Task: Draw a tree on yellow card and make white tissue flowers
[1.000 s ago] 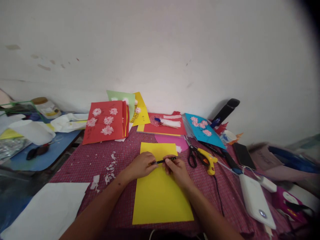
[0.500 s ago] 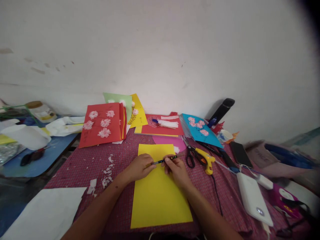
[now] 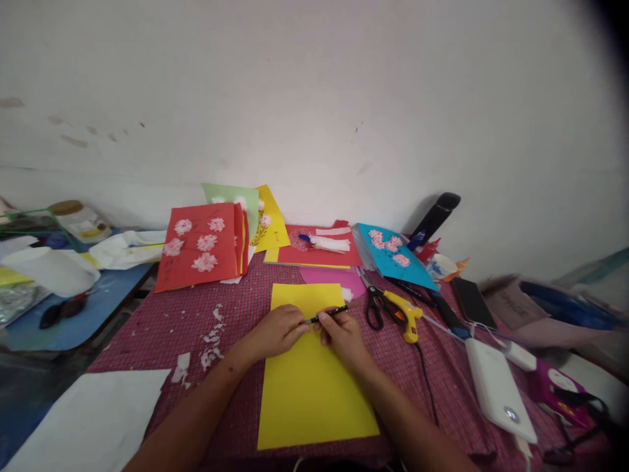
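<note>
A slim black pen (image 3: 338, 311) with small light marks along its barrel lies slanted between my hands, above the upper part of a yellow sheet (image 3: 317, 400). My left hand (image 3: 282, 330) is closed on the pen's lower left end, which its fingers partly hide. With thumb and fingers, my right hand (image 3: 341, 333) pinches the middle of the barrel, and the dark far end sticks out to the upper right. The sheet lies upright in front of me on the checked cloth (image 3: 230, 387).
Black scissors (image 3: 374, 311) and a yellow glue gun (image 3: 405, 313) lie to the right, beside a blue flower card (image 3: 393, 252) and a white power bank (image 3: 498, 390). Red flower cards (image 3: 196, 246) lean at back left. White paper (image 3: 93, 416) sits front left.
My left hand has shifted slightly right along the pen, closer to my right hand, so less of the pen shows between them. The pen seems slightly turned. The sheet is unmoved.
</note>
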Tool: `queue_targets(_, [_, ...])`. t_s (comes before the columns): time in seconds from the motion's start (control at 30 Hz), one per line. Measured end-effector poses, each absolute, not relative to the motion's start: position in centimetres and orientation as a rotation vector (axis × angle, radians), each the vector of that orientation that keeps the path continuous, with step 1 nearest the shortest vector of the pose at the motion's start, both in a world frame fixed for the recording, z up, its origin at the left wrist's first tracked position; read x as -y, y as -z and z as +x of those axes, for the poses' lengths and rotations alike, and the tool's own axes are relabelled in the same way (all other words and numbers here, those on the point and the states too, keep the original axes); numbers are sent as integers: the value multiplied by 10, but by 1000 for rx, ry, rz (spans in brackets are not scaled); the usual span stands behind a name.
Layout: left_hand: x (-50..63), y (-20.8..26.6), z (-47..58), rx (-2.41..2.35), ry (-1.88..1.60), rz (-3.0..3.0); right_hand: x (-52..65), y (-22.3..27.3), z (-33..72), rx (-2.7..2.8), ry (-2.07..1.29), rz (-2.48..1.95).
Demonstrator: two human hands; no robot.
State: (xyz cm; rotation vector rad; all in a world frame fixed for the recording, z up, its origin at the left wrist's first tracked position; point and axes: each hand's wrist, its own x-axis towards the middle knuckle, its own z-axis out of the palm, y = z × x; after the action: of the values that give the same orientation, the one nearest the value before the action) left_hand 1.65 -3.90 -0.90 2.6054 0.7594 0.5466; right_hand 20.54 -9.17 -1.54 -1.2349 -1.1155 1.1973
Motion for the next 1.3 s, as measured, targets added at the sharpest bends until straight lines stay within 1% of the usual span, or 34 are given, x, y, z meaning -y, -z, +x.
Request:
queue_targets(0.47, [41, 5, 17, -767, -524, 2589, 90, 20, 205, 1092, -1181, -1230])
queue_targets(0.8, [36, 12, 14, -839, -542, 2600, 94, 26, 210, 1089, -1268, -1071])
queue_targets(1.3, [38, 8, 15, -808, -528, 2630, 92, 19, 208, 1103, -1147, -1228])
